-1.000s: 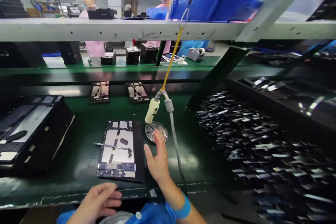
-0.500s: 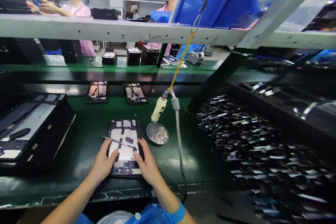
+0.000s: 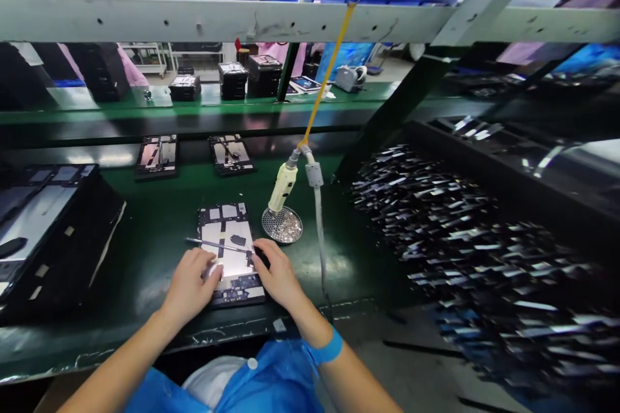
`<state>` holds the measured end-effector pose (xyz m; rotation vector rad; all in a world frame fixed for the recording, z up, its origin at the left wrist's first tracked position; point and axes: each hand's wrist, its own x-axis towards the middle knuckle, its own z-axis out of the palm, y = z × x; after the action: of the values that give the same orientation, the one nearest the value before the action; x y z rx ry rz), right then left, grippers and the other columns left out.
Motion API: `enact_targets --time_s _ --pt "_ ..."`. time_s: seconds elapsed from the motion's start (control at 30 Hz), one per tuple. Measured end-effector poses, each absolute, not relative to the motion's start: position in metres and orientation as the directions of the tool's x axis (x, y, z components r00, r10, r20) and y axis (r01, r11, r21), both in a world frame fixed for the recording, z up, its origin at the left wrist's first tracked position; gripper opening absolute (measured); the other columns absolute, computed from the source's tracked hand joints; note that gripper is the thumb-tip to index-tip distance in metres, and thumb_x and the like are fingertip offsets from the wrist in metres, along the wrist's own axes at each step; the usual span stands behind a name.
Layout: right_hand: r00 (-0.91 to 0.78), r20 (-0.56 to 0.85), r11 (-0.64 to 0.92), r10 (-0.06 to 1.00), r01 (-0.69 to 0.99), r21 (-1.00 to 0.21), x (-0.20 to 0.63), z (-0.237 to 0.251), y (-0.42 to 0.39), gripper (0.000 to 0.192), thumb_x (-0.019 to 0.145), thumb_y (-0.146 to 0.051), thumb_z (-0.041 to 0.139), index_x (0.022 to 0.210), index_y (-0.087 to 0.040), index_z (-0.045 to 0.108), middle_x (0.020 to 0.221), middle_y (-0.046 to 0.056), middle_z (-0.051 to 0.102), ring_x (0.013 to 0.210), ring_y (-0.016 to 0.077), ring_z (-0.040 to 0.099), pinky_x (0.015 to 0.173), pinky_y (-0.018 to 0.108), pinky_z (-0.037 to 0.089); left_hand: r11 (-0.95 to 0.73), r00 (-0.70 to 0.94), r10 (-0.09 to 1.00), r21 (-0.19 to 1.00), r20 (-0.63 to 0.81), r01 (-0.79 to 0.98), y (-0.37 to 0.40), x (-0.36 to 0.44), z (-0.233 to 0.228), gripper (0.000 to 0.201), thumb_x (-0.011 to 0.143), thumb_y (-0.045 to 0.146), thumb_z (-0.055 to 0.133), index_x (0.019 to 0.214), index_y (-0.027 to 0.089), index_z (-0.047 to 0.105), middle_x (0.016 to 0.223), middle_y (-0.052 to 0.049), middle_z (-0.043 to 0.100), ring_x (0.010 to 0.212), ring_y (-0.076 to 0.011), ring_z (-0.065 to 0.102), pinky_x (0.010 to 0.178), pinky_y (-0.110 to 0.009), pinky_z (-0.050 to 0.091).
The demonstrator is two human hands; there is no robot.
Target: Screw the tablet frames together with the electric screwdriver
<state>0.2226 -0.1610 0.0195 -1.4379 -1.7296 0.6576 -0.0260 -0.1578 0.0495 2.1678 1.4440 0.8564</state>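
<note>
An opened tablet [image 3: 232, 229], its pale inner plates and dark circuit strips showing, lies on the green bench in front of me. Across it rests a thin grey rod-like tool [image 3: 208, 243], touched by neither hand as far as I can see. My left hand [image 3: 191, 284] is over the tablet's lower left, fingers bent and thumb drawn close to them; what they pinch, if anything, is unclear. Along the right edge, my right hand [image 3: 278, 274] grips the tablet, its thumb on top. A cream electric screwdriver [image 3: 282, 187] hangs just beyond, over a round perforated dish [image 3: 271, 224] with small silvery pieces.
Two more opened tablets [image 3: 231, 155] lie farther back. A tall stack of tablets [image 3: 58, 245] stands left, and many dark parts with shiny strips [image 3: 436, 219] crowd the right. A metal shelf beam [image 3: 203, 20] crosses above; a yellow cord [image 3: 329, 74] suspends the screwdriver. Co-workers sit beyond.
My view has tilted down and shifted slightly right. My left hand's fingers have come in from the tablet's left edge and bent toward the thumb. The right hand stays at the right edge.
</note>
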Motion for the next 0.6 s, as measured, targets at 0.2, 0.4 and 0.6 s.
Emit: enact_targets --time_s 0.2,0.4,0.6 --pt "-0.1 0.192 0.209 0.976 0.675 -0.708 0.218 0.033 -0.152 0.019 0.085 -0.023 0.072 0.104 -0.02 0.069 0.134 0.015 0.06 0.132 0.0325 0.054 0.113 0.052 0.047 -0.506 0.385 0.863 0.576 0.328 0.643 -0.172 0.016 0.032 0.018 0.098 0.033 0.061 0.108 0.02 0.069 0.104 -0.009 0.07 0.101 -0.0277 0.062 0.088 -0.044 0.05" --pt "0.048 0.201 0.133 0.978 0.597 -0.791 0.209 0.039 -0.156 0.016 0.091 -0.031 0.063 0.077 -0.023 0.061 0.075 0.004 0.063 0.072 0.0223 0.06 0.073 0.038 0.053 -0.456 0.314 0.89 0.652 0.331 0.606 -0.172 0.026 0.038 0.027 0.091 0.03 0.069 0.116 0.021 0.067 0.109 -0.01 0.072 0.104 -0.0302 0.065 0.089 -0.046 0.053" --pt "0.127 -0.012 -0.029 0.992 0.135 -0.99 0.192 0.04 -0.158 0.031 0.084 -0.051 0.072 0.091 -0.022 0.061 0.073 0.0 0.064 0.057 0.017 0.06 0.05 0.028 0.047 -0.415 0.282 0.909 0.721 0.307 0.555 -0.169 0.036 0.037 0.026 0.082 0.017 0.073 0.108 0.02 0.07 0.101 -0.009 0.075 0.096 -0.028 0.07 0.084 -0.043 0.057"
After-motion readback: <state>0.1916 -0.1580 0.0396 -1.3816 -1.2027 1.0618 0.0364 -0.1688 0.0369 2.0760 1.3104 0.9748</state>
